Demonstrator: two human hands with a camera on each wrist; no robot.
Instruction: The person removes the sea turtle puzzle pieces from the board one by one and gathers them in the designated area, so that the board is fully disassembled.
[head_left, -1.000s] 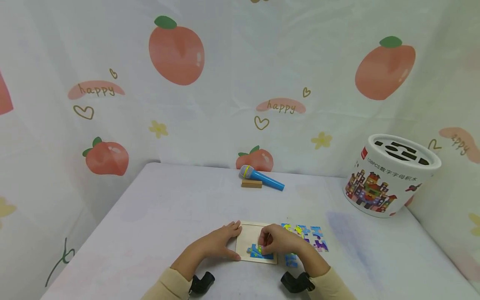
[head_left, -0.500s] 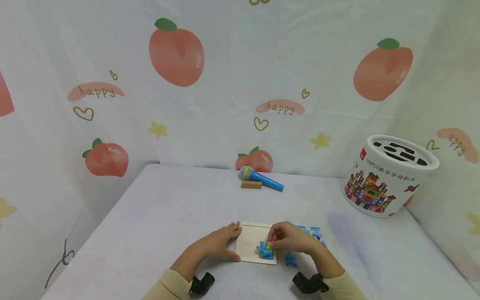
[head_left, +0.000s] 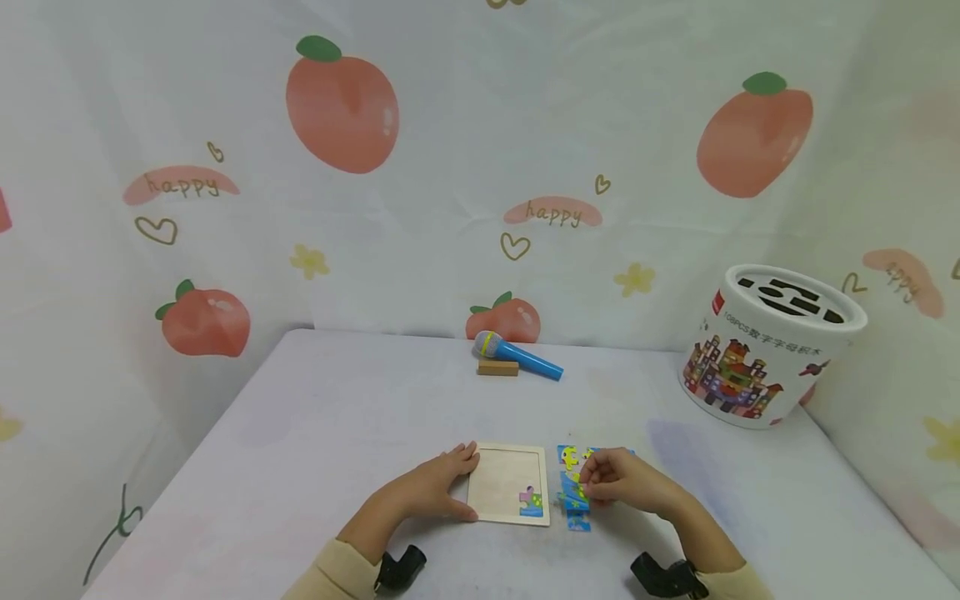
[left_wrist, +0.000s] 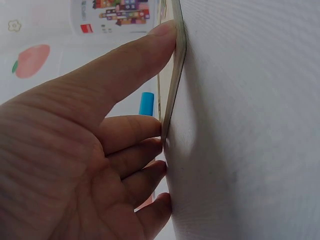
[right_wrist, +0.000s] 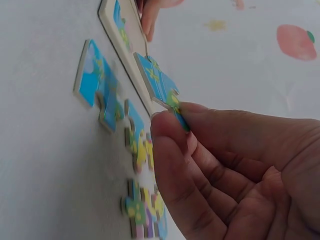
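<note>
A shallow wooden puzzle tray (head_left: 495,479) lies on the table, with a blue, green and pink jigsaw piece (head_left: 532,503) in its lower right corner. My left hand (head_left: 431,486) rests at the tray's left side, its fingers loosely extended. In the left wrist view the thumb (left_wrist: 145,55) touches the tray edge (left_wrist: 176,75). To the right of the tray, my right hand (head_left: 628,482) pinches a blue jigsaw piece (right_wrist: 155,80) between thumb and fingertips, raised above the table. Loose jigsaw pieces (right_wrist: 97,82) lie beneath and beside it; the right hand partly hides them in the head view.
At the back of the table lie a blue toy microphone (head_left: 525,358) and a small wooden block (head_left: 497,368). A large white printed bucket (head_left: 765,358) stands at the back right. A fruit-patterned cloth (head_left: 420,250) hangs behind the table.
My right hand has moved right, off the tray, carrying the blue jigsaw piece with it. The piece in the tray's corner is now uncovered. My left hand has stayed at the tray.
</note>
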